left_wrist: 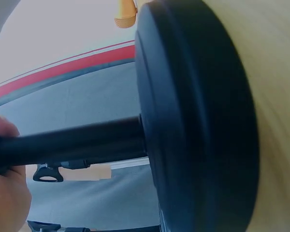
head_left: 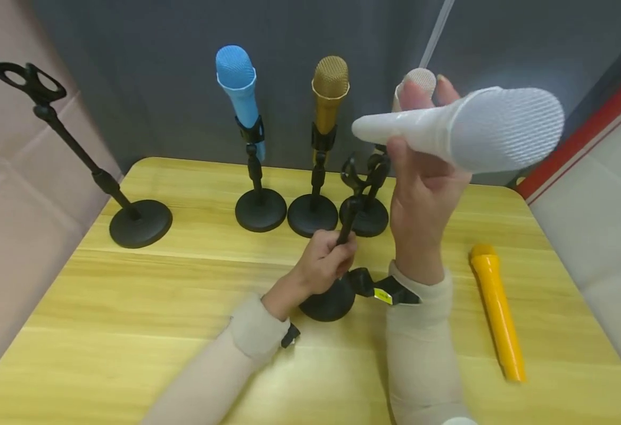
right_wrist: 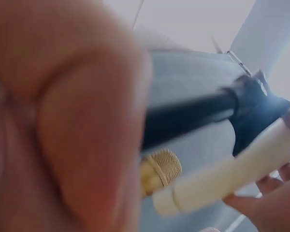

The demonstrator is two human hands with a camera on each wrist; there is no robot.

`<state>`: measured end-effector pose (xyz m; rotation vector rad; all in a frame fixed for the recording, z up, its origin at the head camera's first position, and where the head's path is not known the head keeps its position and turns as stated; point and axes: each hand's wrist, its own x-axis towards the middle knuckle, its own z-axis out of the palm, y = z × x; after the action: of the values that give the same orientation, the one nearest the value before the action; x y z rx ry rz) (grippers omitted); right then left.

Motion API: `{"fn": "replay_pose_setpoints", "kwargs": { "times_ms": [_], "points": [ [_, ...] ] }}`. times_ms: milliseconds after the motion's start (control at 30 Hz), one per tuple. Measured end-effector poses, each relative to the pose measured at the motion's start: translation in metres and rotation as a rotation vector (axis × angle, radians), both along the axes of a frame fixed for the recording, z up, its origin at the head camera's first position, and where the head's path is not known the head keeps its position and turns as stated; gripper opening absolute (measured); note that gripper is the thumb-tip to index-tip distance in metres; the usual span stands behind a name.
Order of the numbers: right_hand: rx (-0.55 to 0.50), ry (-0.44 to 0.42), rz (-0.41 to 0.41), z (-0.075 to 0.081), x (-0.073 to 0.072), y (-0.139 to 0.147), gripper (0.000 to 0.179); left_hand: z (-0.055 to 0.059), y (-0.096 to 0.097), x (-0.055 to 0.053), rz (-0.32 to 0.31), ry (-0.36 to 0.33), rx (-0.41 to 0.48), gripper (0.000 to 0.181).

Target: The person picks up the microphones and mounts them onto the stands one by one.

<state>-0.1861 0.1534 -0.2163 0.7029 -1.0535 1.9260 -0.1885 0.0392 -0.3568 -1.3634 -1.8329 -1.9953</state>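
My right hand (head_left: 422, 203) holds a white microphone (head_left: 507, 130) up over the right part of the table, its mesh head toward the right and its tapered end toward the left. My left hand (head_left: 323, 262) grips the pole of a black microphone stand (head_left: 347, 221), whose round base (head_left: 329, 304) is below the hand. In the left wrist view that base (left_wrist: 198, 116) is large and close, with the pole (left_wrist: 87, 142) running to the fingers. The stand's clip (head_left: 355, 177) holds nothing. The right wrist view shows the white microphone (right_wrist: 222, 179) below the stand's clip.
At the back stand a blue microphone (head_left: 236, 71), a gold one (head_left: 330, 82) and a pale one (head_left: 421, 78), on black stands. A bare stand (head_left: 140, 223) is at the left. An orange microphone (head_left: 499, 313) lies at the right. A grey partition (head_left: 156, 88) closes the back.
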Motion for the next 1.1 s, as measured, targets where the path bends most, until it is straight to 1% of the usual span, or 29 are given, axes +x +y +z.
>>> {"fn": "replay_pose_setpoints", "kwargs": {
  "times_ms": [100, 200, 267, 300, 367, 433, 467, 567, 633, 667, 833, 967, 1100],
  "points": [
    [0.090, 0.060, 0.026, 0.001, 0.000, -0.005, 0.075, 0.002, 0.000, -0.001, 0.001, 0.000, 0.004, 0.039],
    [0.228, 0.115, -0.032, 0.000, 0.002, -0.009, 0.064, 0.001, 0.003, -0.001, 0.023, 0.019, 0.017, 0.039],
    [0.308, 0.135, -0.054, -0.001, 0.003, -0.011, 0.054, 0.001, 0.003, -0.002, 0.039, 0.028, 0.030, 0.039],
    [0.343, 0.139, -0.074, -0.002, 0.004, -0.012, 0.048, 0.001, 0.003, -0.002, 0.046, 0.031, 0.033, 0.039],
    [0.385, 0.123, -0.083, -0.003, 0.006, -0.014, 0.043, 0.000, 0.004, -0.001, 0.054, 0.031, 0.036, 0.038],
    [0.417, 0.091, -0.095, -0.005, 0.008, -0.013, 0.045, -0.001, 0.004, 0.000, 0.063, 0.031, 0.032, 0.038],
    [0.445, 0.073, -0.121, -0.006, 0.008, -0.013, 0.047, -0.001, 0.004, 0.000, 0.068, 0.033, 0.030, 0.038],
    [0.528, 0.021, -0.199, -0.009, 0.008, -0.011, 0.069, -0.003, 0.004, 0.002, 0.087, 0.039, 0.032, 0.037],
    [0.567, 0.023, -0.247, -0.011, 0.006, -0.010, 0.079, -0.003, 0.004, 0.002, 0.089, 0.037, 0.037, 0.035],
    [0.577, 0.024, -0.271, -0.012, 0.005, -0.010, 0.079, -0.003, 0.004, 0.002, 0.086, 0.036, 0.040, 0.035],
    [0.537, 0.023, -0.301, -0.015, 0.002, -0.012, 0.058, -0.002, 0.004, 0.002, 0.093, 0.045, 0.040, 0.033],
    [0.519, -0.001, -0.310, -0.016, 0.001, -0.016, 0.053, -0.002, 0.003, 0.002, 0.107, 0.043, 0.035, 0.033],
    [0.496, -0.016, -0.330, -0.015, 0.000, -0.018, 0.052, -0.001, 0.002, 0.001, 0.095, 0.047, 0.012, 0.033]
  ]
}}
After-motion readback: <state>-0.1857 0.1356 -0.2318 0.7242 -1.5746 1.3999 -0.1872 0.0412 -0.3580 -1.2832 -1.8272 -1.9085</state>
